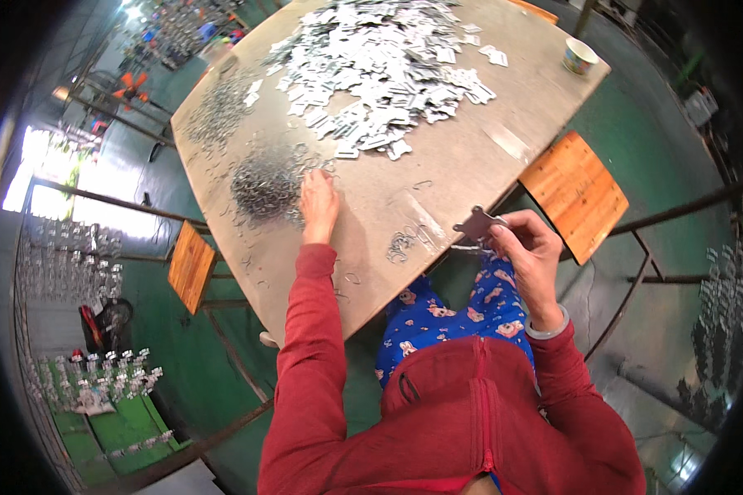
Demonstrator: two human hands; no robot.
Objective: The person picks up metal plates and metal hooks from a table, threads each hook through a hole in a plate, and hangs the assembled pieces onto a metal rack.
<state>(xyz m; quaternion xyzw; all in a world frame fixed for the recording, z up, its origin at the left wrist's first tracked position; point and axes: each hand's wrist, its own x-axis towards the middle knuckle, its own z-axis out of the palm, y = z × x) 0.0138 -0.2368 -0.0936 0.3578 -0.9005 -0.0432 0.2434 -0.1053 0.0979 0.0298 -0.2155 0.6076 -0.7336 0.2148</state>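
A: Where is the plate held?
B: A dark, flat plate (475, 223) with lobed corners is pinched between thumb and fingers of the right hand (533, 250), by the table's (380, 186) near edge, above the lap. One end is covered by the grip; the other is left exposed.
A: And the left hand (318, 205)?
B: Rested at the near side of a dark heap of bent wire pieces (264, 186), fingers drawn together. Whether a wire is pinched cannot be told; the tips are hidden.
A: Handling?
B: Judged light, stiff and thin; probably smooth enough to be turned in the fingers. Best gripped by its broad faces, corners kept free. Breakage not expected; a slip seems likelier.
A: The wires?
B: Judged springy and easily tangled. Better lifted singly, by one leg, from the heap's loose fringe.
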